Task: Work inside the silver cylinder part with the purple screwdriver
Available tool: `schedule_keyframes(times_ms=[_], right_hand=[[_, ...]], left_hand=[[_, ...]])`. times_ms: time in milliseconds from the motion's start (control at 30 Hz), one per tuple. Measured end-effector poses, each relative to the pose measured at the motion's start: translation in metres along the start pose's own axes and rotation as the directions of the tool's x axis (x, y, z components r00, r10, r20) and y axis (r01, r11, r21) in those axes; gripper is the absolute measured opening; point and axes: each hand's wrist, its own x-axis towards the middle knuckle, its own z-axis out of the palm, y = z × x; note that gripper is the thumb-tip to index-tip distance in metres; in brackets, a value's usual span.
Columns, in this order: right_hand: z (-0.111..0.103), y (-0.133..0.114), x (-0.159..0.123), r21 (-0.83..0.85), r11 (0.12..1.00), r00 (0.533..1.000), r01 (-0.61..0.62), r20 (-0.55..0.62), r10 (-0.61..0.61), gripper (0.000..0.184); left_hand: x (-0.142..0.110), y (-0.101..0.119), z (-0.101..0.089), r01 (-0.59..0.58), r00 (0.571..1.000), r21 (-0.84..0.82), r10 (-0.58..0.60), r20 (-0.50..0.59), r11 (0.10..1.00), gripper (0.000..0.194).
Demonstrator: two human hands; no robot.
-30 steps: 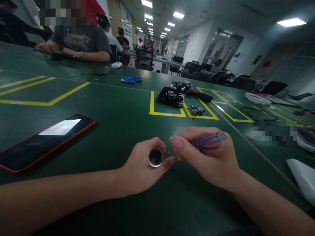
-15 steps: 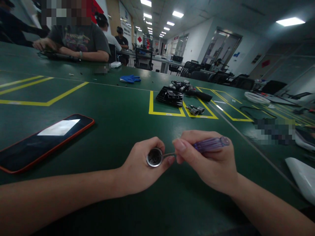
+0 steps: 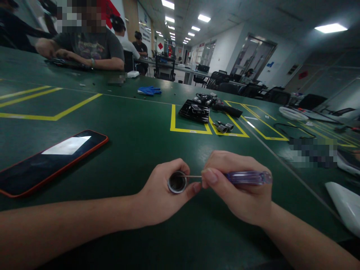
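My left hand (image 3: pixel 161 197) is wrapped round a small metal cylinder (image 3: pixel 177 182) whose open, silver-rimmed end faces up toward me. My right hand (image 3: pixel 239 189) pinches a small screwdriver with a clear purple handle (image 3: pixel 249 177). Its thin metal shaft lies almost level and its tip reaches over the cylinder's rim into the opening. Both hands rest low over the green table (image 3: pixel 135 142), close to its near edge.
A phone in a red case (image 3: pixel 50 159) lies at the left. Farther off, inside yellow taped boxes, sit a black pack of parts (image 3: pixel 195 110), two small metal cylinders (image 3: pixel 223 126) and a black tool (image 3: pixel 225 108). A blue glove (image 3: pixel 149 90) lies beyond; other people work at the far left.
The purple handle has dropped from a raised tilt to nearly level, and my right hand has shifted slightly right. The cylinder has stayed in my left hand.
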Motion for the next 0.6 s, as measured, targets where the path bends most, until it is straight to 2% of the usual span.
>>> schedule_keyframes(times_ms=[167, 400, 600], right_hand=[[-0.0011, -0.0003, -0.0003, 0.004, 1.0, 0.999, 0.022, 0.037, -0.022, 0.012], [0.0001, 0.0016, 0.0006, 0.016, 1.0, 0.999, 0.011, 0.03, -0.012, 0.013], [0.0031, 0.0071, 0.0005, 0.011, 1.0, 0.999, -0.013, 0.041, 0.012, 0.013]], left_hand=[[-0.0018, 0.001, 0.0002, 0.012, 1.0, -0.02, -0.012, 0.006, 1.0, 0.02], [-0.0005, 0.0009, -0.0001, 0.056, 0.998, -0.069, -0.054, 0.03, 0.996, 0.022], [0.0017, -0.0061, -0.0013, -0.005, 1.0, 0.025, 0.004, 0.019, 1.0, 0.021]])
